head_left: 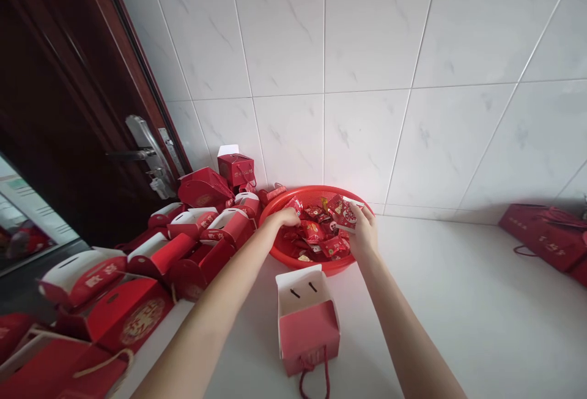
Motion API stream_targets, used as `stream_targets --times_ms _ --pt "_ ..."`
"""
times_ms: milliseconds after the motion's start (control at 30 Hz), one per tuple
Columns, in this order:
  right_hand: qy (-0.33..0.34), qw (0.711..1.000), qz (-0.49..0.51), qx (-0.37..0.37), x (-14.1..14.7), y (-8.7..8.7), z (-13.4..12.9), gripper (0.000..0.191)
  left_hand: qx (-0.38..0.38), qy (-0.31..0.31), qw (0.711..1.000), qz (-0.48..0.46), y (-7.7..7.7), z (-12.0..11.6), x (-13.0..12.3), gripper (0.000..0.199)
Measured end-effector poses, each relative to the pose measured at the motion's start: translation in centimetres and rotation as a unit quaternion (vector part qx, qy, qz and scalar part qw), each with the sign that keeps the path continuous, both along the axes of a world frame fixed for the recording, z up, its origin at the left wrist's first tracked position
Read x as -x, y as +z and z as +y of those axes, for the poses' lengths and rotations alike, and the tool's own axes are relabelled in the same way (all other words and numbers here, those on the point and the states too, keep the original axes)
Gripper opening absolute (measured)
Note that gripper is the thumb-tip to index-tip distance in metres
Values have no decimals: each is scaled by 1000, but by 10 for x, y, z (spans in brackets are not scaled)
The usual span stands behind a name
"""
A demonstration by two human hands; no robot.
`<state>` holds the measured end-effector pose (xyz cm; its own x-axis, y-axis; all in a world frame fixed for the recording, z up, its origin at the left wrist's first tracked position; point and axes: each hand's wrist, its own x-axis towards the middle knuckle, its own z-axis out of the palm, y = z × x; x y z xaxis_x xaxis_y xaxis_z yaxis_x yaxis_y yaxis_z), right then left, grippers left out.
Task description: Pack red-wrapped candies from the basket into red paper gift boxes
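A red plastic basket (277,252) holds several small red snack packets (313,232). My left hand (288,217) reaches over its left side, with the fingers closed at a small red packet (296,204). On the right side of the basket, my right hand (365,227) grips a red packet with white print (343,212), thumb and fingers around its edge. Between my forearms stands an open red gift box (309,328), its white-lined flap up and its rope handle hanging toward me. The inside bottom of that box is hidden.
Several red gift boxes (123,313) are crowded together on the left, many with flaps up. A dark red box (541,234) lies at the far right on the white tabletop (440,289). Behind are a tiled wall (362,142) and a dark door (68,81).
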<state>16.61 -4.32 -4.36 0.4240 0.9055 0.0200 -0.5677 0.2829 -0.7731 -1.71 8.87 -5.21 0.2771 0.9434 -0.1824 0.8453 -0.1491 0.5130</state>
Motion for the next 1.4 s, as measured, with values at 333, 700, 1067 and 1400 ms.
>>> stream_targets --times_ms 333,700,1067,1400 --pt "-13 1000 4 21 3 7 -4 19 69 -37 997 0 4 -3 -2 13" --pt "11 999 28 28 1 3 1 4 54 -113 987 -96 6 -9 -9 7" --pt "-4 1000 18 13 0 -3 5 8 105 -172 947 -249 -2 -3 -10 62" --pt "-11 1000 27 6 1 -2 3 10 -32 -106 981 -161 -2 -3 -19 36"
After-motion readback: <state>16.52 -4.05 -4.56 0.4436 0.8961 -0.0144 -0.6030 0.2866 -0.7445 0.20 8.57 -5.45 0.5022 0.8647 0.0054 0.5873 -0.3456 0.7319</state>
